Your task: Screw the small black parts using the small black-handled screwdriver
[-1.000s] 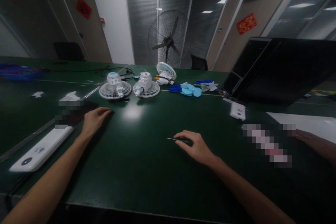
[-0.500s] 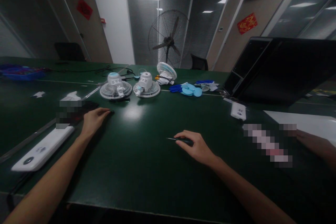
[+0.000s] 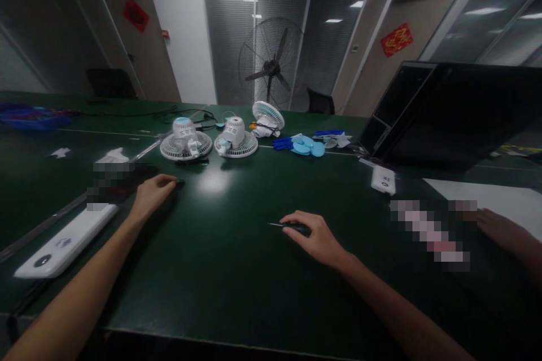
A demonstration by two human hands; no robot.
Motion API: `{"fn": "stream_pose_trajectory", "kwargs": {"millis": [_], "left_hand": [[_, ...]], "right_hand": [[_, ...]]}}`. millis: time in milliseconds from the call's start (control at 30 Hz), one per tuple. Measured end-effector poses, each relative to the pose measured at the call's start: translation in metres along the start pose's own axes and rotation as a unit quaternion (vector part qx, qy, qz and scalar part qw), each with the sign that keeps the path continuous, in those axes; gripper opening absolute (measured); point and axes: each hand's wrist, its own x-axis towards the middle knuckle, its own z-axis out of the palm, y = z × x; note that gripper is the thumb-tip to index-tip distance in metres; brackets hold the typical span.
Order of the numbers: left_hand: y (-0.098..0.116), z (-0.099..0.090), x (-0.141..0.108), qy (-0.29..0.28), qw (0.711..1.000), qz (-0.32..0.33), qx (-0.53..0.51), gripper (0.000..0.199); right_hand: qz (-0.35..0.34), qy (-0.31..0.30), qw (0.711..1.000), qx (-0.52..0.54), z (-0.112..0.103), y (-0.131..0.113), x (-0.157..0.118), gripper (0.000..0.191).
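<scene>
My right hand (image 3: pixel 311 232) rests on the green table (image 3: pixel 220 276), its fingers closed round the dark handle of a screwdriver (image 3: pixel 275 224) whose thin shaft points left. Further left, my left hand (image 3: pixel 156 189) pinches a small dark piece (image 3: pixel 180 182) at the fingertips, too small to make out. Beyond that hand lie two white fan heads, one (image 3: pixel 185 141) at the left and one (image 3: pixel 235 138) beside it, both grille down. A third fan head (image 3: pixel 269 118) leans behind them.
A white long device (image 3: pixel 68 242) lies left of my left arm. Blue fan blades (image 3: pixel 308 145) and a small white device (image 3: pixel 383 180) are further back. At the right are a black monitor (image 3: pixel 457 113) and another person's hand (image 3: pixel 499 228). A blue basket (image 3: pixel 36 118) stands far left.
</scene>
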Motion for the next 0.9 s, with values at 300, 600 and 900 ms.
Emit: {"fn": "stream_pose_trajectory", "kwargs": {"millis": [300, 600, 900], "left_hand": [[0.023, 0.005, -0.007, -0.073, 0.995, 0.057, -0.046, 0.046], [0.151, 0.066, -0.101, -0.335, 0.893, 0.263, -0.147, 0.026], [0.173, 0.08, -0.136, -0.312, 0.885, 0.318, -0.138, 0.015]], "right_hand": [[0.001, -0.01, 1.0, 0.011, 0.001, 0.003, 0.0, 0.02], [-0.009, -0.017, 1.0, 0.004, -0.004, 0.004, 0.0, 0.018], [-0.032, -0.052, 0.998, -0.008, -0.006, 0.007, -0.002, 0.017]]}}
